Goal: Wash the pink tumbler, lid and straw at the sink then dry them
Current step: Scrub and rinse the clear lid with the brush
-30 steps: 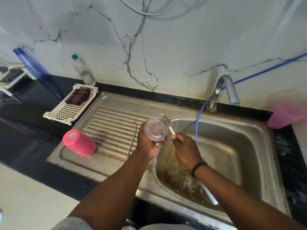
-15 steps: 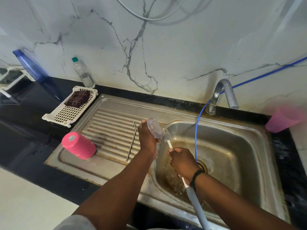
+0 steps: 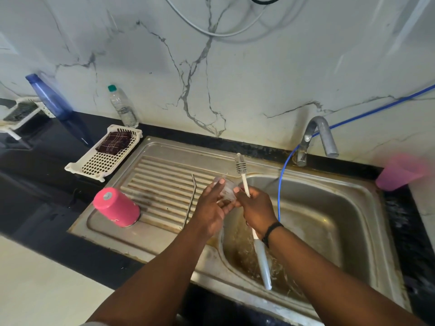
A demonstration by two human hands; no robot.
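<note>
The pink tumbler (image 3: 117,207) stands upside down on the drainboard at the left. A metal straw (image 3: 190,201) lies across the drainboard ridges beside it. My left hand (image 3: 211,208) holds the clear lid (image 3: 226,189) at the basin's left rim, and the lid is partly hidden by my fingers. My right hand (image 3: 256,209) grips the white bottle brush (image 3: 244,177) by its handle. The bristle end points up past the lid, and the handle runs down behind my wrist. My right thumb touches the lid.
The steel sink (image 3: 353,243) has a tap (image 3: 317,137) at the back and a blue hose (image 3: 281,180) hanging into the basin. A white basket (image 3: 94,164) with a dark cloth, a water bottle (image 3: 122,107), a blue bottle (image 3: 50,97) and a pink cup (image 3: 400,171) sit around it.
The brush has swung upright, its bristles now above the lid. Both hands have come together on the lid, which has tipped flatter between my fingers.
</note>
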